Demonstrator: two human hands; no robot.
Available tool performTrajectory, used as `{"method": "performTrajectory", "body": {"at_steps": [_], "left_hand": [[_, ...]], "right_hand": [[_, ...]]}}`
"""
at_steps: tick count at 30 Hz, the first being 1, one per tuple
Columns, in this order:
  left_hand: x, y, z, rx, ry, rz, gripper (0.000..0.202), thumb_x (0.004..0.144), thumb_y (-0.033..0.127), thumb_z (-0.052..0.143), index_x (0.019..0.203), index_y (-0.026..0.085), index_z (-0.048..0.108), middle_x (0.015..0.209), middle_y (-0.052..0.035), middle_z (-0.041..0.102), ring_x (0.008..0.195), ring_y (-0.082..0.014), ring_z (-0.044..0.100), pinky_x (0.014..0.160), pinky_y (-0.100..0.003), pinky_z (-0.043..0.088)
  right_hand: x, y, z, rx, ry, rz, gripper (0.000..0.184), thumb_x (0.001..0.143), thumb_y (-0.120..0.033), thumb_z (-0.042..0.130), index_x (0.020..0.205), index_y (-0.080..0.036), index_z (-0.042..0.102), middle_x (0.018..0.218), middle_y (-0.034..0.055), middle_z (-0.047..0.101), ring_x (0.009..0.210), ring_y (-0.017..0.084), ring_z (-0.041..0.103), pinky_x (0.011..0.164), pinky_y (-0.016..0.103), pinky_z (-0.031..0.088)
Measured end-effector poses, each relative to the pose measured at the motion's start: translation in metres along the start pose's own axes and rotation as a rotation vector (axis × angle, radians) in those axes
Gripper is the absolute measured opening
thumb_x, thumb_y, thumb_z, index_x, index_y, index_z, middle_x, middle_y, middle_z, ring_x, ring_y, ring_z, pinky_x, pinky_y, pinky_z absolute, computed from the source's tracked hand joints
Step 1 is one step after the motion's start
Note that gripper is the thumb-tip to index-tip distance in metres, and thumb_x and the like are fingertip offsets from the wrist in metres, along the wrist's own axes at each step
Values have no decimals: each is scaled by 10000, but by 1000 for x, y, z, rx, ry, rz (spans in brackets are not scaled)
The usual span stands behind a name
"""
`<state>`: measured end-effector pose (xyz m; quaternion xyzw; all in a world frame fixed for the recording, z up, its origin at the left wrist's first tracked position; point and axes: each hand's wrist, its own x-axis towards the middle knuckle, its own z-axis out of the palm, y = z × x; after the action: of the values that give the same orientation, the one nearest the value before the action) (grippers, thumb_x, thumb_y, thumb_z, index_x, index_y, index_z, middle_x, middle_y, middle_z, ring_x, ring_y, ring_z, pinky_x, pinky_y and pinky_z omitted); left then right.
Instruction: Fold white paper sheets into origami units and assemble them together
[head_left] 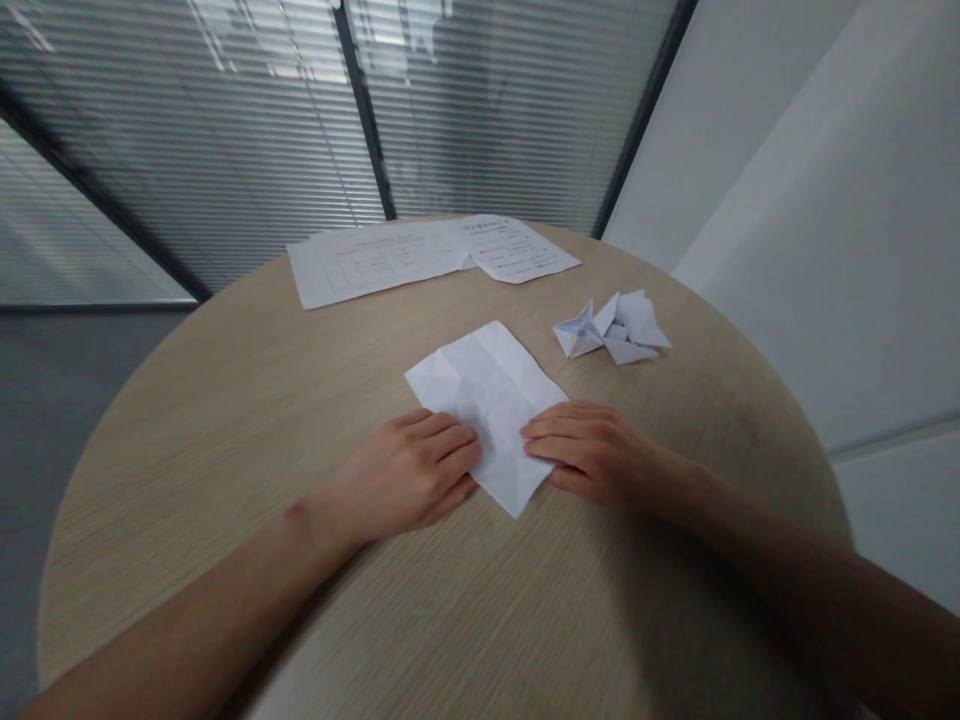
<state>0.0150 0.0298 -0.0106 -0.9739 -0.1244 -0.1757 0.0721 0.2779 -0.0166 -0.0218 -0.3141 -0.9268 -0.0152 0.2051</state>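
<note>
A creased white sheet of paper [489, 395] lies flat on the round wooden table [247, 400], turned like a diamond. My left hand [409, 472] rests flat on the sheet's near left edge, fingers stretched out. My right hand [592, 452] lies flat on the near right edge, fingers extended and pressing the paper down. The fingertips of both hands nearly meet over the sheet's near corner.
A folded white paper figure [615, 327] sits to the right beyond my right hand. Two printed sheets [375, 260] [519, 248] lie at the table's far edge. Behind are glass panels with blinds and a white wall on the right.
</note>
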Motion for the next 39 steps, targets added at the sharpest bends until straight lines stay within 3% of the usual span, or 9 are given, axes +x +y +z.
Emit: {"method": "performTrajectory", "body": {"at_steps": [11,16,20,24,28,31,34,37,39], "left_hand": [[-1,-5,2,15,-5,-70,249,991,196,462,870,168,679,858,-53,715,793,-183,656,751,-318,535],[-1,-6,0,123,36,-112,179,940,174,505,924,151,681,879,-77,732,789,-237,671,702,-367,554],[-7,-8,-1,110,133,-211,246,918,98,449,985,139,682,907,-86,747,784,-222,690,662,-326,548],[-5,-6,-6,-154,308,-430,226,943,184,481,890,169,700,740,-27,722,605,-143,646,560,-238,485],[0,-6,-11,-646,402,-770,281,890,327,620,648,190,659,538,22,650,466,-123,583,478,-225,450],[2,-8,-10,-1045,507,-949,235,847,359,667,689,186,648,568,10,676,505,-138,630,513,-241,520],[4,-9,-6,-1298,554,-987,185,804,351,703,784,178,639,610,20,661,513,-123,622,493,-225,538],[6,-9,-1,-1327,540,-989,262,791,334,714,1002,191,653,700,26,654,571,-117,622,536,-235,571],[5,-12,4,-1198,621,-1031,497,787,320,721,1252,227,572,943,-23,694,735,-151,670,652,-296,609]], "right_hand": [[-2,5,0,-43,42,98,101,882,-135,624,878,-156,723,1012,95,780,904,222,733,842,361,578],[-1,2,-3,-63,228,14,140,901,-104,583,916,-190,694,949,52,780,857,190,718,831,343,565],[0,-2,-6,-113,448,128,257,891,-138,638,1135,-218,645,1145,94,723,1097,240,665,973,418,523],[-1,7,-1,-63,690,374,672,841,-338,737,1435,-262,430,1385,147,557,1277,314,552,1049,525,478],[-5,23,8,270,715,518,926,791,-559,746,1522,-297,242,1472,164,459,1262,313,565,998,527,522],[-4,24,11,549,664,539,905,767,-585,759,1489,-314,287,1424,139,514,1247,297,579,996,505,526],[0,18,9,821,649,586,772,802,-497,758,1435,-328,350,1265,95,623,1088,256,665,874,438,589],[3,13,6,932,641,690,697,793,-391,775,1385,-311,416,1046,45,685,874,213,704,736,367,610],[3,14,4,927,620,754,675,782,-344,770,1373,-290,447,958,27,690,807,202,701,689,348,604]]}}
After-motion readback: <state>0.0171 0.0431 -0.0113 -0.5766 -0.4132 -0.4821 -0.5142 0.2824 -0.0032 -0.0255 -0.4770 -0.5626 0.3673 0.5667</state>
